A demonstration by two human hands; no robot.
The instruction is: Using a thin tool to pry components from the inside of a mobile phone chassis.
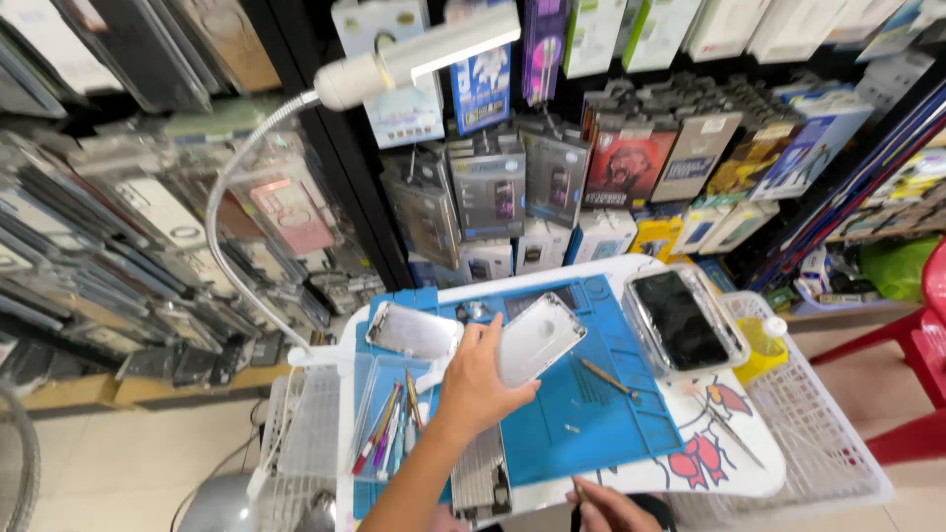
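Observation:
My left hand (478,379) reaches over the blue work mat (591,424) and holds a silver phone back housing (540,337) by its lower edge. A second silver housing (414,331) lies on the mat just to its left. My right hand (606,507) is at the bottom edge, pinching a thin tool whose tip points up. A phone with a dark screen in a clear case (682,320) lies to the right of the mat. A screwdriver (606,376) rests on the mat near the held housing.
Several coloured tools (389,429) sit in a clear tray at the mat's left. A white gooseneck lamp (394,64) arches overhead. White wire baskets (828,443) flank the small table. Shelves of packaged phone accessories (552,167) stand behind; a red chair (926,374) is at right.

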